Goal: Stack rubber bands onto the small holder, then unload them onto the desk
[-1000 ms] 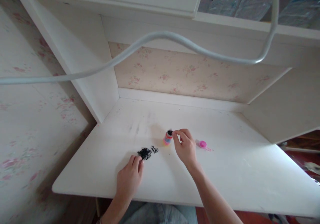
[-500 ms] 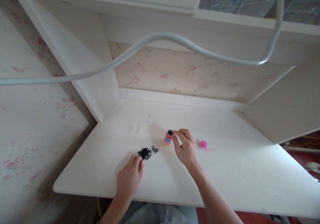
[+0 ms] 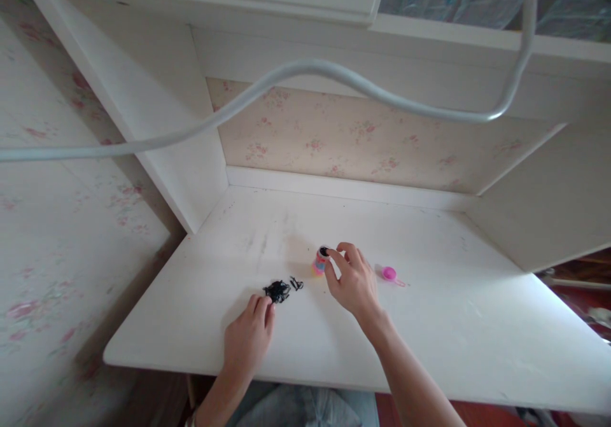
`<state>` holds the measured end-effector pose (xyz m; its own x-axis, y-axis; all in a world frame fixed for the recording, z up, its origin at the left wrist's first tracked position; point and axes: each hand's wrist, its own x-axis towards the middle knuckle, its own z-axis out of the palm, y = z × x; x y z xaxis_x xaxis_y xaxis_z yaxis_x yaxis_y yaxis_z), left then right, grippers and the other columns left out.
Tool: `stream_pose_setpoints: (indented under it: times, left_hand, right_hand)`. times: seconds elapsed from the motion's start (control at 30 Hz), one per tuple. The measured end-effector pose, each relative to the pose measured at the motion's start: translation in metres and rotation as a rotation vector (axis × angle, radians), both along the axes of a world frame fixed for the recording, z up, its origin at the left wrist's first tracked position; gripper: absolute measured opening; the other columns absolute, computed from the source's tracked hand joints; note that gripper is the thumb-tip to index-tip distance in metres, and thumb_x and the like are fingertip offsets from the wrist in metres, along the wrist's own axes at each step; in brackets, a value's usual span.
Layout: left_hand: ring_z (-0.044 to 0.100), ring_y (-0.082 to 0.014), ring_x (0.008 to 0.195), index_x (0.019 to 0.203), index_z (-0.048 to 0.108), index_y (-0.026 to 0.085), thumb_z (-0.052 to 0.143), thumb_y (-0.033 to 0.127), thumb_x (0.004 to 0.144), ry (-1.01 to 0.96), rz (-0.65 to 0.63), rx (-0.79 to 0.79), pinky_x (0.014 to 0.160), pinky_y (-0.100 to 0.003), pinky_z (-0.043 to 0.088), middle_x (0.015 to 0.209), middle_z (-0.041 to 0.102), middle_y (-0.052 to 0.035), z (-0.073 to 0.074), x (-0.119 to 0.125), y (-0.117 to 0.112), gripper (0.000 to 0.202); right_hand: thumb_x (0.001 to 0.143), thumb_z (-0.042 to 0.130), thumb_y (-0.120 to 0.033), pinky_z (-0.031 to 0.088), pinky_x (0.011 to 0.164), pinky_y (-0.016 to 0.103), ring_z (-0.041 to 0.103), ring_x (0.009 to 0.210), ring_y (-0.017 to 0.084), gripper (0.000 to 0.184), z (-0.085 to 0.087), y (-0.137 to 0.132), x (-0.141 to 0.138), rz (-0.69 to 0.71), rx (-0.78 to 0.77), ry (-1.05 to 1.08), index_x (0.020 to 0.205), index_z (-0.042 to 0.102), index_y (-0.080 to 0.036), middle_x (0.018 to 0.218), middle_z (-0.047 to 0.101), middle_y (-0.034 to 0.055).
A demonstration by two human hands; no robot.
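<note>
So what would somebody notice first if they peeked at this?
Probably the little heap of black loops in the middle of the white desk, with the left hand at its near edge. Just right of it stands a small colourful jar, the right hand at its top, and a pink lid lies further right. A white cable swoops overhead.

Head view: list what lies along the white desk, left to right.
On the desk: left hand → pile of small black bands → little striped bottle → right hand → pink lid.
</note>
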<state>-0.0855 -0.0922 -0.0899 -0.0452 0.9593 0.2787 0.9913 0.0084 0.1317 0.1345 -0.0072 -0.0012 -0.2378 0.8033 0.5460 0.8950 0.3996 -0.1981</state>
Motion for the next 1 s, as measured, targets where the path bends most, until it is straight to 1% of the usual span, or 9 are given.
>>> stream_pose_setpoints:
  times: [0.2, 0.33, 0.43, 0.53, 0.7, 0.87, 1.0]
  left_hand:
    - [0.062, -0.0123, 0.063, 0.093, 0.059, 0.026, 0.04, 0.034, 0.094, -0.005, 0.001, -0.012, 0.05, -0.025, 0.033, 0.092, 0.065, 0.0004, 0.001, 0.0, -0.001, 0.021]
    - [0.062, -0.0121, 0.064, 0.094, 0.059, 0.025, 0.04, 0.034, 0.094, -0.004, -0.002, -0.004, 0.05, -0.025, 0.034, 0.091, 0.065, 0.0001, 0.001, 0.0, 0.0, 0.021]
    - [0.062, -0.0123, 0.063, 0.094, 0.059, 0.025, 0.039, 0.034, 0.095, -0.003, -0.002, -0.004, 0.05, -0.024, 0.034, 0.09, 0.065, -0.0005, 0.001, 0.0, 0.0, 0.022]
    - [0.062, -0.0127, 0.063, 0.094, 0.059, 0.025, 0.039, 0.033, 0.094, -0.006, -0.006, -0.002, 0.05, -0.024, 0.033, 0.09, 0.065, -0.0012, 0.001, 0.0, 0.0, 0.022]
    - [0.061, -0.0123, 0.062, 0.093, 0.06, 0.024, 0.041, 0.032, 0.093, -0.012, -0.009, 0.005, 0.05, -0.025, 0.033, 0.09, 0.065, -0.0017, 0.001, 0.0, -0.001, 0.02]
    - [0.061, -0.0126, 0.063, 0.093, 0.06, 0.024, 0.04, 0.031, 0.094, -0.01, -0.002, 0.003, 0.05, -0.025, 0.034, 0.092, 0.066, -0.0016, 0.001, 0.0, -0.001, 0.021]
    - [0.062, -0.0124, 0.063, 0.095, 0.06, 0.024, 0.038, 0.03, 0.095, -0.014, -0.001, -0.004, 0.05, -0.024, 0.034, 0.092, 0.066, -0.0016, -0.001, 0.0, -0.001, 0.023]
  right_hand:
    - [0.087, 0.05, -0.029, 0.041, 0.068, 0.029, 0.053, 0.082, 0.018, 0.022, 0.012, 0.001, -0.004, -0.033, -0.019, -0.141, 0.101, 0.066, -0.024, 0.107, 0.057, 0.0069]
    - [0.087, 0.048, -0.029, 0.04, 0.067, 0.029, 0.054, 0.087, 0.019, 0.021, 0.015, 0.003, -0.005, -0.03, -0.046, -0.17, 0.096, 0.066, -0.024, 0.108, 0.058, 0.0064]
    - [0.085, 0.051, -0.029, 0.04, 0.064, 0.028, 0.054, 0.087, 0.019, 0.018, 0.014, 0.005, -0.006, -0.022, -0.066, -0.173, 0.093, 0.066, -0.024, 0.107, 0.058, 0.0067]
    - [0.085, 0.053, -0.031, 0.04, 0.06, 0.027, 0.055, 0.084, 0.019, 0.018, 0.012, 0.006, -0.006, -0.016, -0.065, -0.149, 0.095, 0.066, -0.024, 0.106, 0.058, 0.0071]
    - [0.088, 0.051, -0.034, 0.041, 0.058, 0.025, 0.056, 0.078, 0.016, 0.021, 0.01, 0.003, -0.003, -0.012, -0.035, -0.078, 0.098, 0.066, -0.024, 0.103, 0.059, 0.0065]
    - [0.089, 0.052, -0.036, 0.042, 0.059, 0.024, 0.058, 0.08, 0.015, 0.021, 0.009, 0.002, 0.0, -0.007, -0.034, -0.006, 0.099, 0.066, -0.025, 0.103, 0.058, 0.0054]
    - [0.088, 0.053, -0.037, 0.041, 0.056, 0.023, 0.059, 0.077, 0.014, 0.022, 0.01, 0.0, 0.002, -0.009, 0.0, 0.058, 0.101, 0.067, -0.025, 0.103, 0.059, 0.0053]
